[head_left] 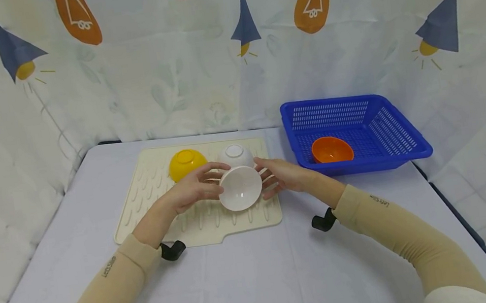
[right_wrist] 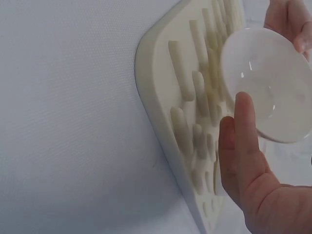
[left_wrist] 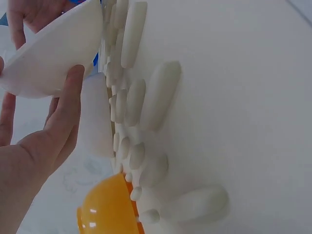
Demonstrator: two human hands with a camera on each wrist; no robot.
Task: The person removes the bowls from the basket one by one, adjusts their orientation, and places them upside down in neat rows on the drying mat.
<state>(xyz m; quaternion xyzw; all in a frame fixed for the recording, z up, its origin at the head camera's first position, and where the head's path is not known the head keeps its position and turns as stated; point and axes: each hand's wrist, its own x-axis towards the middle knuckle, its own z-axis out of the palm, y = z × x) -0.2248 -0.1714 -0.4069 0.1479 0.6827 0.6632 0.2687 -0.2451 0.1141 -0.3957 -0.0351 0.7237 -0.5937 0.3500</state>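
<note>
A white bowl [head_left: 240, 187] [left_wrist: 53, 53] [right_wrist: 268, 87] is held tilted above the cream ridged drying mat [head_left: 157, 203] [left_wrist: 161, 92] [right_wrist: 161, 97], with its opening turned toward me. My left hand [head_left: 203, 185] [left_wrist: 53, 131] grips its left rim, thumb on the outer wall. My right hand [head_left: 276, 178] [right_wrist: 243, 156] touches the bowl's right side with straight, spread fingers. Just behind it a second white bowl [head_left: 235, 155] stands upside down on the mat. A yellow bowl [head_left: 186, 163] [left_wrist: 107, 207] lies upside down to its left.
A blue slotted basket [head_left: 388, 132] stands at the back right of the table [head_left: 260, 282], with an orange bowl [head_left: 332, 149] inside it. A patterned curtain [head_left: 146, 82] closes off the back and both sides.
</note>
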